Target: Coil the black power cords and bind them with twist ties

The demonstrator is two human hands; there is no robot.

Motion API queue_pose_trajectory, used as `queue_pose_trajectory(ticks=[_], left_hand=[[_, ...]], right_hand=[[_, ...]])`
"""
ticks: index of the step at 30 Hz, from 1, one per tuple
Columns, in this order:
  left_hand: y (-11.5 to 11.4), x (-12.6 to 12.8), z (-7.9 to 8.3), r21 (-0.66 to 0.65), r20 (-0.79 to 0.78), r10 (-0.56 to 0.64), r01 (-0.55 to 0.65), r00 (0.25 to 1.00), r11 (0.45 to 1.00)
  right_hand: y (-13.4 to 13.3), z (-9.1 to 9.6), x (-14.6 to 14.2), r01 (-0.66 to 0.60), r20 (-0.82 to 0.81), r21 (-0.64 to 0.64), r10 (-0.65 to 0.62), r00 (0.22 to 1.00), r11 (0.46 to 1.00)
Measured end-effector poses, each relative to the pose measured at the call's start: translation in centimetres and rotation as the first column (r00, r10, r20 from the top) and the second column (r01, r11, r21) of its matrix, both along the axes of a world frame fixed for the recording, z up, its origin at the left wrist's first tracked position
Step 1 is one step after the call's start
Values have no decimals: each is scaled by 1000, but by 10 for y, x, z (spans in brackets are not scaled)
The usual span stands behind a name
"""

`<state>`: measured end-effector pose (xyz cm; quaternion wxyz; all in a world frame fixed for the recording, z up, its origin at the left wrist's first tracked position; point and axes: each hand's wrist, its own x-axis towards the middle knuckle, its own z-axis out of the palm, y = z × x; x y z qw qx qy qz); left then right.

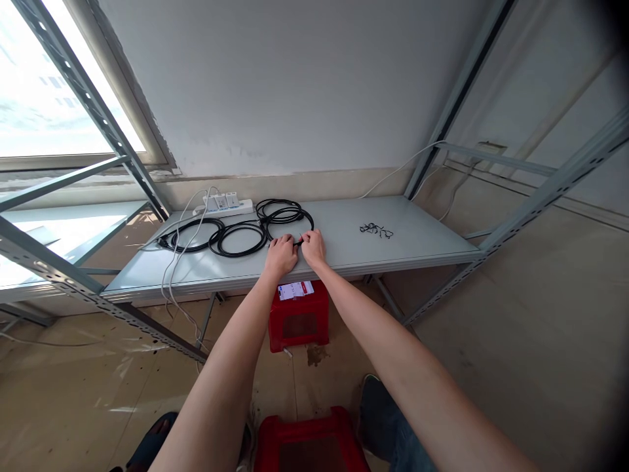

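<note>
On the grey shelf (339, 252), three loops of black cable lie side by side: a left coil (199, 248), a middle coil (239, 254) and a right coil (282, 202). My left hand (282, 254) is closed on the near side of the right coil, its fingers pointing away from me. Close beside it, my right hand (313, 246) pinches the same black cable. A small red bit shows between the two hands; what it is cannot be made out. The fingers partly hide the cable there. To the right lies a small heap of thin black ties (376, 230).
A white power strip (228, 208) with plugs stands at the back, its white cords (170, 265) hanging over the front edge. Metal posts (432, 164) frame the shelf. Below, a phone (295, 290) rests on a red stool (299, 328); another red stool (309, 429) is nearer.
</note>
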<state>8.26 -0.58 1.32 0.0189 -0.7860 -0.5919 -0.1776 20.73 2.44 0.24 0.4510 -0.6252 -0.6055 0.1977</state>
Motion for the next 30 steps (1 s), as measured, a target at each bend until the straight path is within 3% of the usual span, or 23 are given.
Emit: queue_pose_trajectory(ticks=[20,30], left_hand=[[-6,2,7,-16,6,6,-6,1000,1000],[-6,1,8,-12,-8,0,0,1000,1000]], right_hand=[[-4,6,-1,-2,35,-49,4,999,999],[-6,1,3,-30,-91,61,35,995,998]])
